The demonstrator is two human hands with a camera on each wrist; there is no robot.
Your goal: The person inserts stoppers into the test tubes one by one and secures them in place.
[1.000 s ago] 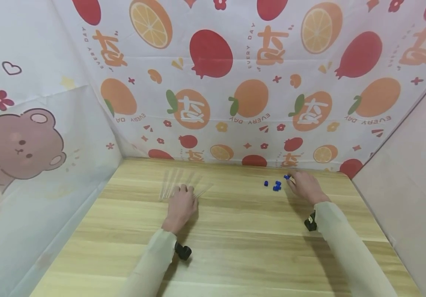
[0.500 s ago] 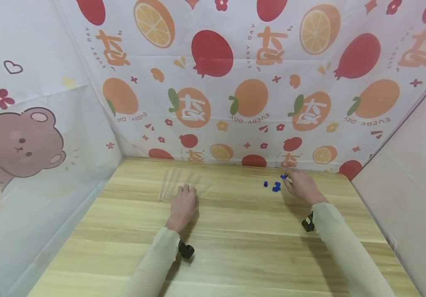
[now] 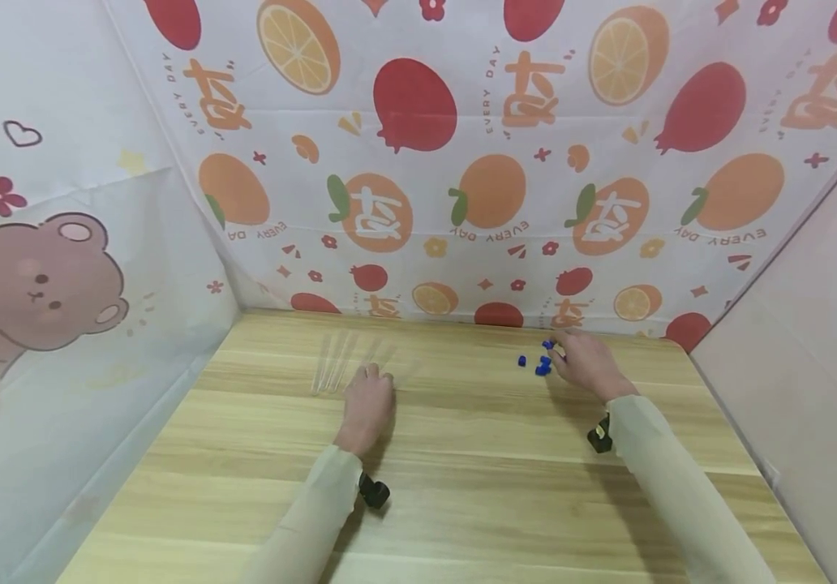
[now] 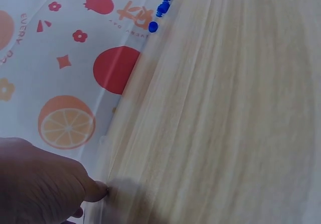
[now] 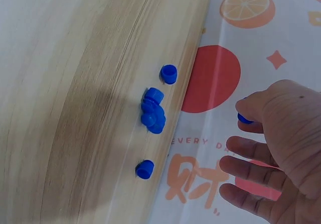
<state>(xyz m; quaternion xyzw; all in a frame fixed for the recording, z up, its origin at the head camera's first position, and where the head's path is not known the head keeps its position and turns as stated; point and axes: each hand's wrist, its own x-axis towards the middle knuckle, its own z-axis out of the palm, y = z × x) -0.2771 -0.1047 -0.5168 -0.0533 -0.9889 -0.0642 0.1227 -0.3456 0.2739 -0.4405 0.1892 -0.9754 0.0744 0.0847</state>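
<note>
In the head view my left hand [image 3: 367, 410] is low over the right side of a fan of clear thin tubes [image 3: 331, 362]. The left wrist view has its thumb and fingers pinching a clear tube [image 4: 104, 146], whose faint outline is hard to follow. My right hand [image 3: 588, 363] is at the back right, and the right wrist view has its thumb and index finger pinching a small blue cap [image 5: 244, 118]. Its other fingers are spread. Close by on the wood, several blue caps [image 5: 153, 111] lie clustered, with a single cap [image 5: 169, 74] on one side and another cap [image 5: 145, 169] on the other.
The wood-grain table [image 3: 462, 487] ends at a fruit-printed cloth wall [image 3: 433, 195] just behind the tubes and caps. A bear-printed cloth [image 3: 46, 284] stands on the left, a pale wall [image 3: 820, 341] on the right.
My left hand has shifted slightly right and away from the left tubes. My right hand has moved a little left, carrying the pinched blue cap toward the cluster.
</note>
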